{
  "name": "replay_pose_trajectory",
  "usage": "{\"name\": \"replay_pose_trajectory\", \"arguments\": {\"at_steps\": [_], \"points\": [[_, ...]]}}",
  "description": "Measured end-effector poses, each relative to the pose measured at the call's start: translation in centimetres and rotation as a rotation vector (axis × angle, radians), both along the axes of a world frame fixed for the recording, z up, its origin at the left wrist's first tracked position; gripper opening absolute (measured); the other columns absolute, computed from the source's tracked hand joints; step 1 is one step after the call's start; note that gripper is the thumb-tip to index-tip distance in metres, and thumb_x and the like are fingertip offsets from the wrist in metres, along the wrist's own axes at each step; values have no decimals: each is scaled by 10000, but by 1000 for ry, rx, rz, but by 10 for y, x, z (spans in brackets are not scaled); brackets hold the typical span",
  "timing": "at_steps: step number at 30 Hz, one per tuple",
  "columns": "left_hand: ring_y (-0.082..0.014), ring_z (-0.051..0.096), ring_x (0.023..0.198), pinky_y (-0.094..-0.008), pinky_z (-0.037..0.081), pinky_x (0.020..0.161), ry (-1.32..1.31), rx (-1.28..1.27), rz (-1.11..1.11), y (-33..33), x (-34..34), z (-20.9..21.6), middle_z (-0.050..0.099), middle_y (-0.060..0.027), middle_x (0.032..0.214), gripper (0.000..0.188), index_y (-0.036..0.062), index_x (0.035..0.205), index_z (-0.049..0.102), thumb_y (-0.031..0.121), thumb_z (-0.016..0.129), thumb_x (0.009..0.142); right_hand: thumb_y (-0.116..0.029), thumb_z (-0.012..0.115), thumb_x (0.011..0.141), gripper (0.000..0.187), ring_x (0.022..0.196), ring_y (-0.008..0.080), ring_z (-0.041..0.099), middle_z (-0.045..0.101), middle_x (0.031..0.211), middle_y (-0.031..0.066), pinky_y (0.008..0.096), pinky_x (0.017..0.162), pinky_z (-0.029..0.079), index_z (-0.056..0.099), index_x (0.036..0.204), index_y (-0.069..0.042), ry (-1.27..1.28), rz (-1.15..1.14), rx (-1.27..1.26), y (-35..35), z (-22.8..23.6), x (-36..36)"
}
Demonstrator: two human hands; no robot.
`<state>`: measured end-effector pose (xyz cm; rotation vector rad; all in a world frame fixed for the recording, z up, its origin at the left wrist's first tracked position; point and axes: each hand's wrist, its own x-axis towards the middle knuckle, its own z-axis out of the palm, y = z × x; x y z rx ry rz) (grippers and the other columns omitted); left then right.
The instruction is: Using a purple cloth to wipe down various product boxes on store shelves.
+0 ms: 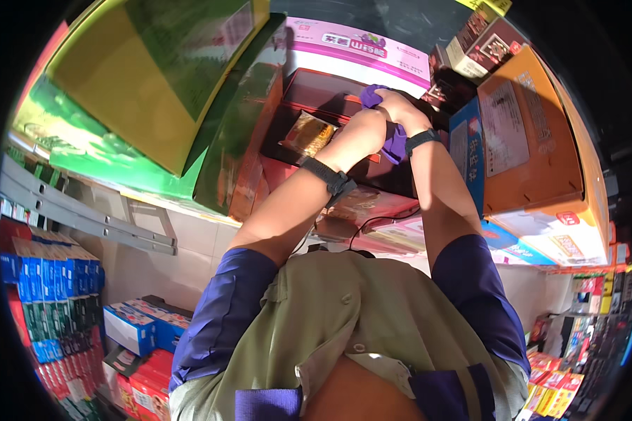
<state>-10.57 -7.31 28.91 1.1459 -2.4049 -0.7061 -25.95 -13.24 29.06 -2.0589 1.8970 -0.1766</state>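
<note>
Reaching up with both arms, the person has both hands on a purple cloth [393,140] bunched on top of a dark red box [316,95]. The box is the landmark here. The left hand [361,130] sits on the box's right end, and the cloth pokes out beside it. The right hand [395,105] is just to the right of that, touching the cloth too. Its fingers look curled around the cloth, gripping it. The left hand's fingers are hidden under the wrist, so I cannot tell if they are open or closed.

This looks like the wiping step, with the cloth pressed on the box lid. The next move would need a gentle push, keeping the cloth flat.

A green box [154,77] leans left of the red box. An orange box [534,133] stands to its right.
</note>
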Motion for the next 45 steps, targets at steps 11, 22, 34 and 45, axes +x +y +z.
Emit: {"name": "replay_pose_trajectory", "arguments": {"at_steps": [11, 22, 34, 45], "points": [[-442, 641, 906, -460, 532, 800, 266, -166, 254, -5, 27, -23, 638, -318, 944, 214, -118, 917, 636, 13, 532, 783, 39, 557, 690, 651, 725, 160, 586, 710, 976, 71, 289, 654, 482, 628, 1302, -171, -203, 354, 200, -39, 22, 77], [-378, 665, 733, -458, 526, 661, 15, -274, 430, -45, 80, -8, 652, -252, 755, 201, -4, 729, 668, 149, 588, 831, -80, 614, 766, 541, 1087, 319, 634, 653, 1218, 189, 356, 891, 493, 601, 1306, -112, 70, 278, -55, -47, 28, 86], [-398, 671, 778, -441, 533, 699, 67, -324, 428, -21, 65, 5, 657, -277, 796, 187, -38, 855, 674, 55, 516, 820, -153, 571, 854, 284, 1057, 356, 631, 676, 1129, 172, 387, 864, 499, 706, 1099, -104, 302, 521, -54, -77, -17, 67], [-437, 594, 963, -475, 491, 862, 154, -252, -147, -19, -16, -10, 620, -285, 949, 278, -57, 927, 623, 99, 682, 703, -58, 591, 719, 249, 897, 374, 675, 682, 966, 237, 430, 750, 523, 721, 926, -10, 82, 45, -17, 13, -13, -43]]}}
